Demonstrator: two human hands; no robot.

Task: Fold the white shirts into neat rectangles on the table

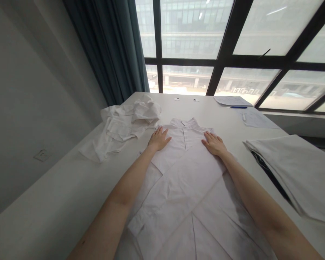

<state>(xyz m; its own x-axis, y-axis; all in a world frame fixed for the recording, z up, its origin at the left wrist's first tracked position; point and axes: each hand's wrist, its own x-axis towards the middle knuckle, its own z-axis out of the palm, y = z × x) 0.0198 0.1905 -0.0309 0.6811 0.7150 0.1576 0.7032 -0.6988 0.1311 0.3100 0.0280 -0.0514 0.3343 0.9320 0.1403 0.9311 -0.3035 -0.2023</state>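
Note:
A white shirt (184,169) lies spread on the white table, its collar at the far end and its short front placket below the collar. My left hand (159,139) rests flat on the left shoulder area, fingers spread. On the right shoulder area lies my right hand (213,143), also flat with fingers apart. Neither hand grips anything. Both sleeves appear folded inward over the body of the shirt, which has creases in its lower part.
A crumpled white garment (121,124) lies left of the shirt. Folded white cloth (295,169) is at the right. Papers (231,101) and a blue pen (238,107) lie near the window, beyond which are buildings. A dark curtain (116,47) hangs at the back left.

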